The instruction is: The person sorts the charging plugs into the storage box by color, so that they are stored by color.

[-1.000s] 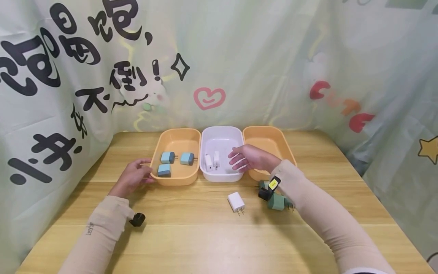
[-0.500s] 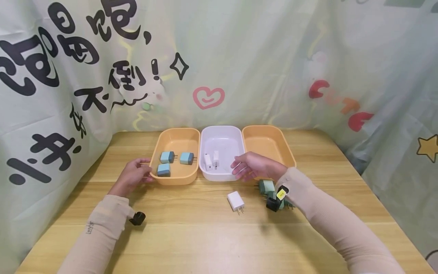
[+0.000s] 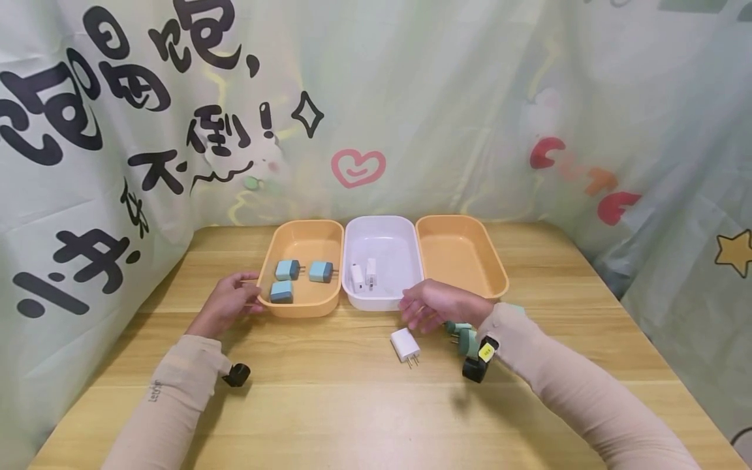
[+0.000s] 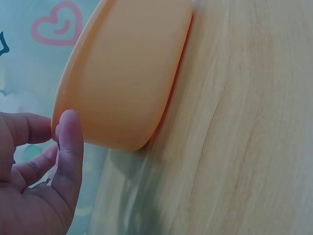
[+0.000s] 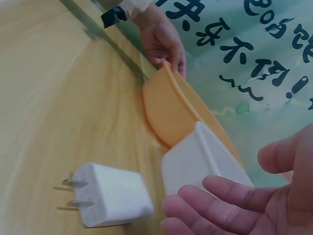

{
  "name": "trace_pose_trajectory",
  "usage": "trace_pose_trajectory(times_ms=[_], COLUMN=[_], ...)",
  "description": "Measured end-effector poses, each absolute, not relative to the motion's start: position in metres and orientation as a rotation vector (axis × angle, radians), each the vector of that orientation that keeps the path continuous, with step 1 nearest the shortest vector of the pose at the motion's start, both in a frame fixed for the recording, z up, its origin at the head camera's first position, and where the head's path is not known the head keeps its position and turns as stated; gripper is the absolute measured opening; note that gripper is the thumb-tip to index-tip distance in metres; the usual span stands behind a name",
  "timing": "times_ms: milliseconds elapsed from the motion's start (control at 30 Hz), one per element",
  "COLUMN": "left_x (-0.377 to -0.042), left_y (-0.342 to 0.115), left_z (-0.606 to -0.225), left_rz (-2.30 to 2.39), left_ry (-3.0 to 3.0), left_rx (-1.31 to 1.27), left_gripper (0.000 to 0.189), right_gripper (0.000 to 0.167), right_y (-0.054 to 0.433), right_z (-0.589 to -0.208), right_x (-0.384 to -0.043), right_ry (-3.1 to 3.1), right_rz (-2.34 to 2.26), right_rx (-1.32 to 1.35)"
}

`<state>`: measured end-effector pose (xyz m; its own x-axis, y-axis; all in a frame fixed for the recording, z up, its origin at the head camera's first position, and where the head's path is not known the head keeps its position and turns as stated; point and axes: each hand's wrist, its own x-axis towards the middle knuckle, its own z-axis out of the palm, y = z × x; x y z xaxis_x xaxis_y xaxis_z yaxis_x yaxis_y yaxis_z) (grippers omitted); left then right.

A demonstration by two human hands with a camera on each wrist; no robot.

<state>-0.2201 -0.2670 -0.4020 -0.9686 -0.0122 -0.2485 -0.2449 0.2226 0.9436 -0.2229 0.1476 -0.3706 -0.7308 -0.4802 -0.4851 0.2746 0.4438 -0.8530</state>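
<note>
My left hand (image 3: pixel 231 301) pinches the near-left corner of an orange tray (image 3: pixel 305 309) between thumb and fingers. Seen from the left wrist, the thumb (image 4: pixel 70 147) lies against the tray's outer wall. Three blue plug-in chargers (image 3: pixel 321 271) lie in that tray. My right hand (image 3: pixel 437 305) holds nothing; its fingers are loosely bent just in front of the white tray (image 3: pixel 382 305). Below the fingertips a white plug-in charger (image 3: pixel 405 344) lies on the table, its metal prongs toward me. In the right wrist view this charger (image 5: pixel 115 196) is beside the fingers.
Two white chargers (image 3: pixel 357 277) lie in the white tray. A second orange tray (image 3: pixel 506 287) stands at the right of the row. Several green chargers (image 3: pixel 468 341) sit on the table, partly hidden by my right wrist. A printed curtain (image 3: pixel 446 130) hangs behind the table (image 3: pixel 329 405).
My right hand has drawn back from over the white tray, down toward the white charger on the table. The left hand has stayed at the orange tray's corner.
</note>
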Motion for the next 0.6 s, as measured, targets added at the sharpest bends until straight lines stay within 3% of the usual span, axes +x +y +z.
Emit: trace_pose_trajectory(times_ms=[600], left_x=[-0.220], left_y=[-0.266], left_z=[-0.401], left_rz=[1.844], left_ry=[2.282], left_rx=[-0.264], left_gripper=[0.052], right_gripper=[0.027], right_y=[0.145], right_z=[-0.389], right_x=[-0.212], right_ry=[2.052], right_rz=[-1.285], right_rx=[-0.158])
